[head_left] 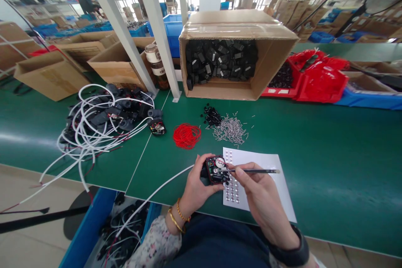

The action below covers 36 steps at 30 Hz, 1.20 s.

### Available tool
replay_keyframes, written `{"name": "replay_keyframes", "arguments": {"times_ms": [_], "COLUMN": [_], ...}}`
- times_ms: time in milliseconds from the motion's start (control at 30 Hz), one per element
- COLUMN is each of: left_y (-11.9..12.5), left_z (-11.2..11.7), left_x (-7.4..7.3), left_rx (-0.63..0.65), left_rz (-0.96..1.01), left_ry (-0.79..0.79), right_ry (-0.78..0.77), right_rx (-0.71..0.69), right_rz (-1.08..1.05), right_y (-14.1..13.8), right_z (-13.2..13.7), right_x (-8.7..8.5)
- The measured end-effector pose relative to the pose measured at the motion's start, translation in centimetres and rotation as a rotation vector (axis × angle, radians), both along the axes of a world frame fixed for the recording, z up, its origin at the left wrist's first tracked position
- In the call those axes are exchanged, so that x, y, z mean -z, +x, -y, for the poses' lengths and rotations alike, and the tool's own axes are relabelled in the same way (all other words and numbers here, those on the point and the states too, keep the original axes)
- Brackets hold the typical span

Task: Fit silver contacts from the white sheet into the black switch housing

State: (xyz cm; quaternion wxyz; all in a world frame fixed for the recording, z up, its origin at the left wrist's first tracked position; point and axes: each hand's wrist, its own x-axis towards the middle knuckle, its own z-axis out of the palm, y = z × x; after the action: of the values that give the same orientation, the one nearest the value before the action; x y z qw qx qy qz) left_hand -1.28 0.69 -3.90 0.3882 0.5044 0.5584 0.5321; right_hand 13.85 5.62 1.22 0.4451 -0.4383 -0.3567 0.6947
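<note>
My left hand (201, 186) is closed around a small black device housing (217, 170), its open face turned up. Inside it a circuit board and a round silver part show, and a white cable (163, 184) trails from it to the lower left. Pinched in my right hand (260, 192) are slim dark tweezers (254, 171), lying almost level, with their tip over the board. Whether the tip touches a part is too small to tell. Partly under both hands lies a white sheet (266, 163) with rows of small silver dots.
Ahead lie a red ring bundle (186, 136), silver screws (230, 130) and small black parts (212, 115). A cabled housing pile (106, 117) is at left. Behind stand a carton (220, 90) of black housings and red bins (323, 79). A blue crate (91, 226) sits below the edge.
</note>
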Motion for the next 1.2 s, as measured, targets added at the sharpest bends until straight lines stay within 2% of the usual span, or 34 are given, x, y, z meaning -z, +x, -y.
{"name": "replay_keyframes", "arguments": {"times_ms": [733,900,1100,1200], "left_y": [0.0,0.3,0.2,0.1], "left_z": [0.1,0.2,0.0,0.1], "left_x": [0.3,0.6,1.1,1.0], "left_rx": [-0.006,-0.044,-0.071,-0.044], "left_rz": [-0.021,0.004,-0.164,-0.263], "left_ry": [0.008,0.075,0.271,0.295], "right_ry": [0.053,0.068,0.086,0.114], "right_rx": [-0.008,-0.011,-0.031,-0.039], "right_rz": [0.067,0.075,0.067,0.085], "right_y": [-0.2,-0.1,-0.2,-0.3], "right_z": [-0.2,-0.2,-0.7,-0.5], "right_x": [0.1,0.2,0.5,0.9]}}
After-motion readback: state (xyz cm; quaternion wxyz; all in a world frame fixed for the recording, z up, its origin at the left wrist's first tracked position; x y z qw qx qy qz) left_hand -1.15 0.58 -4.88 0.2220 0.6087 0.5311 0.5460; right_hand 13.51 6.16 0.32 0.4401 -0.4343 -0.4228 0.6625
